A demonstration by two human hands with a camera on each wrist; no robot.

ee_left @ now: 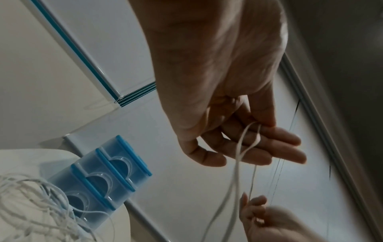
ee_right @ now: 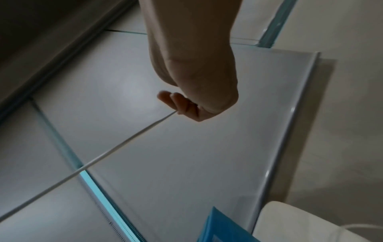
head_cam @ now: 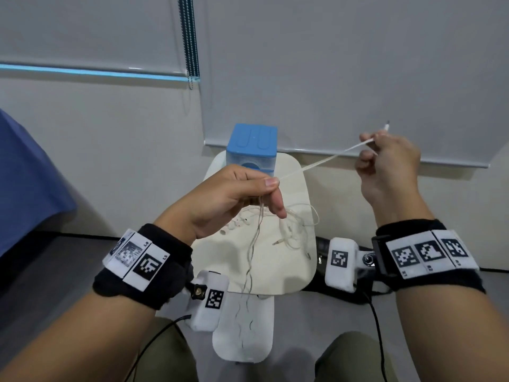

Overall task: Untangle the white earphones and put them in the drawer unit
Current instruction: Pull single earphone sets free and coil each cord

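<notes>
A white earphone cable [head_cam: 325, 161] runs taut between my two raised hands. My left hand [head_cam: 237, 194] pinches it between thumb and forefinger above the table, and loose strands [head_cam: 254, 244] hang down from that pinch. My right hand [head_cam: 385, 158] grips the cable's far end up at the right, with the plug tip [head_cam: 387, 125] sticking out past the fingers. More tangled white earphones [head_cam: 292, 227] lie on the small white table [head_cam: 275, 271]. The blue drawer unit [head_cam: 252, 147] stands at the table's far edge, its drawers [ee_left: 99, 176] closed. The right wrist view shows the cable [ee_right: 107, 152] leaving my fist [ee_right: 186, 104].
A wall with a roller blind [head_cam: 358, 64] and its bead chain [head_cam: 190, 42] stands close behind the table. Blue fabric [head_cam: 24, 183] fills the left edge. My knees [head_cam: 355, 357] sit below the table, and black wires [head_cam: 377, 326] trail from the wrist cameras.
</notes>
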